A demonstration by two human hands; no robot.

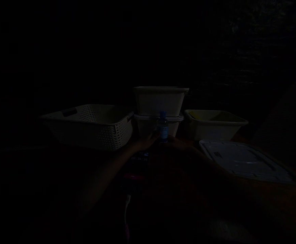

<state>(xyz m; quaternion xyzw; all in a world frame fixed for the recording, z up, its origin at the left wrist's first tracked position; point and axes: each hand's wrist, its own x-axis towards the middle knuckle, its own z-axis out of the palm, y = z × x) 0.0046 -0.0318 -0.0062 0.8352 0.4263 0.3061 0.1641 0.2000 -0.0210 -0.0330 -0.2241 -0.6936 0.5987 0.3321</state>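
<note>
Woven basket (92,127) left; two stacked tubs (159,101) centre; tub (214,127), flat lid (244,161) right (scene very dark).

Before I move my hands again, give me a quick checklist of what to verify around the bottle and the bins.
1. Bottle upright, blue cap on: ok.
2. Left hand against the bottle's left side: ok, though how firmly it grips cannot be told.
3. Right hand by the bottle's right side: cannot tell, too dark to see contact.
4. Phone lying below the hands with its cable trailing toward the person: ok, screen lit.
5. Stacked bins right behind the bottle: ok, they sit squarely.
6. Woven basket to the left, open bin and flat lid to the right, all apart from the hands: ok.
</note>
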